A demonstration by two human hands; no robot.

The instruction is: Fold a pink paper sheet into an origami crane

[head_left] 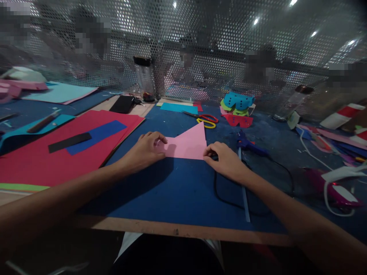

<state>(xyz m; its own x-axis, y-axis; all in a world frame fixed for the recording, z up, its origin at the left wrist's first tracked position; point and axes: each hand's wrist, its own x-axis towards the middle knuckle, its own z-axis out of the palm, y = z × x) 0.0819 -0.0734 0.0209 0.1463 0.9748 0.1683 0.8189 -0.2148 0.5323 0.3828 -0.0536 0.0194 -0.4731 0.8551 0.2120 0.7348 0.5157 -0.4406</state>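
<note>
A pink sheet of paper (186, 148) lies on the blue tabletop in front of me, with one corner folded or cut up to a point at the upper right. My left hand (149, 149) is at the sheet's left end, thumb and forefinger curved and apart, the paper's edge between them. At the lower right corner, my right hand (222, 158) pinches the paper between thumb and fingertips. Just beyond the sheet lie scissors (208, 120) with red and yellow handles. A dark blue glue gun (252, 146) rests to the right of my right hand.
Red sheets (71, 168) on the left bear blue (99, 135) and black strips (69, 142). Cut paper masks (238, 101) are stacked at the back. A clear bottle (145, 80) stands by the perforated metal screen (177, 57). Cables and a magenta glue gun (334, 189) lie right.
</note>
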